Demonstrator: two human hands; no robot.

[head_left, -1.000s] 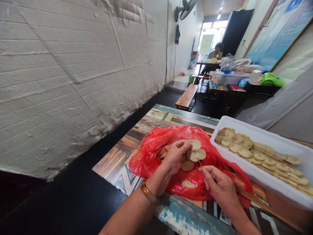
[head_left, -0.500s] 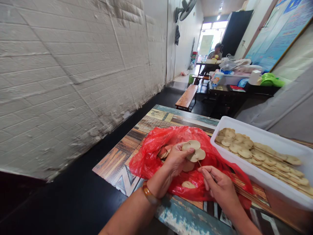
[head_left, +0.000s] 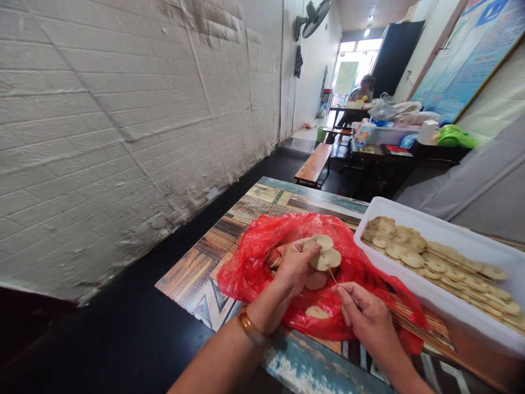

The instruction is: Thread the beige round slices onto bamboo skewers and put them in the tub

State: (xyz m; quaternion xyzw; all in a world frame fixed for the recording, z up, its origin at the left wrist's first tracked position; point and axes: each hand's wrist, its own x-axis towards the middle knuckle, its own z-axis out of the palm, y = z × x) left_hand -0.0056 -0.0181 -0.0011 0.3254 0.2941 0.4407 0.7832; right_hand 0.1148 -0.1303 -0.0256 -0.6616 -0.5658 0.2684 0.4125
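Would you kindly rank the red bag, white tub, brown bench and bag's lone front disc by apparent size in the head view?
1. Red bag and white tub: too alike to rank.
2. Brown bench.
3. Lone front disc.

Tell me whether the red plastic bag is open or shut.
Open. The red plastic bag has its mouth spread wide, and loose pale discs show within its crumpled edges.

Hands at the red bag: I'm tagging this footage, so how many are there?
2: the left hand holds pale discs over the red bag; the right hand, nearer the white tub, pinches a thin stick. Some fingers are partly hidden.
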